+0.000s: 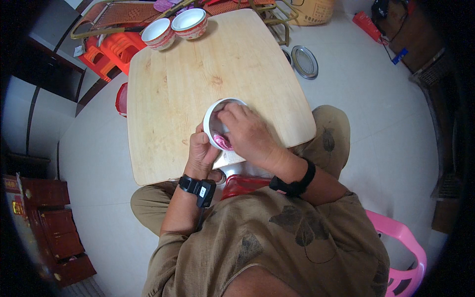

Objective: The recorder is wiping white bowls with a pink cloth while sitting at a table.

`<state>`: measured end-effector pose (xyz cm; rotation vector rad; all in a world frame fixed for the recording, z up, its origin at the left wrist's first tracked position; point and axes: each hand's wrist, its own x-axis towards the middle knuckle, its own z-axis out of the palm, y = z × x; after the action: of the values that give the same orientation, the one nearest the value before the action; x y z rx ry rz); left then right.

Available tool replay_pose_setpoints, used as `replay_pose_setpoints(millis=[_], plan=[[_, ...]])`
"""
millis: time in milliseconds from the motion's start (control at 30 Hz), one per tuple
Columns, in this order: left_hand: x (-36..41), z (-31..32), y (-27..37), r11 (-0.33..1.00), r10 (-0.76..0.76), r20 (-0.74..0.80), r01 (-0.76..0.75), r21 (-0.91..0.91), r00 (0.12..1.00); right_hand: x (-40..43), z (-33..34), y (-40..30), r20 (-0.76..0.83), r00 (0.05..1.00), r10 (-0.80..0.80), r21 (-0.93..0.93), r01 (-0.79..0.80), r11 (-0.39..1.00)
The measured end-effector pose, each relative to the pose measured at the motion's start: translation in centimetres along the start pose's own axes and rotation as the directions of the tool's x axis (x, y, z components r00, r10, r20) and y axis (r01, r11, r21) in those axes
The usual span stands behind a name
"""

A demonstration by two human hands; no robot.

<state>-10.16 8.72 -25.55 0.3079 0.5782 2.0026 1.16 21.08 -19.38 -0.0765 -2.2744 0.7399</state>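
Note:
A white-rimmed bowl [208, 128] is tilted above the near edge of the wooden table [178, 96]. My left hand [202, 148] grips its left side, thumb near the rim. Inside the bowl, a pink cloth [222, 142] shows beneath my right hand [246, 131], whose fingers reach into the bowl; how much of the cloth they hold is hidden. At the table's far left corner stand a red-patterned bowl [157, 34] and, touching it, a stack of similar bowls [189, 24].
Orange plastic stools [118, 48] and a woven reclining chair [122, 15] stand beyond the table's far left. A metal tray [305, 62] lies on the floor to the right. A pink plastic chair [404, 237] is at lower right, and drawers [61, 230] are at lower left.

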Motion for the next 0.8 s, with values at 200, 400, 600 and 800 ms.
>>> replay_pose_setpoints(millis=[200, 400, 600, 800], plan=[[-0.1, 0.2, 0.0, 1.000, 0.022, 0.059, -0.023, 0.014, 0.998, 0.0, 0.2, -0.4, -0.025, 1.000, -0.019, 0.232, 0.024, 0.972], [-0.4, -1.2, -0.2, 0.998, -0.027, 0.007, 0.027, -0.065, 1.000, -1.0, -0.1, -0.4, 0.155, 0.988, -0.023, 0.448, -0.050, 0.893], [-0.3, -0.9, -0.2, 0.999, -0.008, -0.087, 0.005, -0.032, 0.996, -1.0, 0.2, -1.2, 0.026, 0.977, -0.214, -0.154, 0.215, 0.964], [-0.7, -2.5, -0.2, 1.000, 0.000, -0.041, -0.001, -0.031, 0.999, -1.8, 1.2, -0.3, 0.080, 0.971, -0.225, -0.041, 0.229, 0.973]])
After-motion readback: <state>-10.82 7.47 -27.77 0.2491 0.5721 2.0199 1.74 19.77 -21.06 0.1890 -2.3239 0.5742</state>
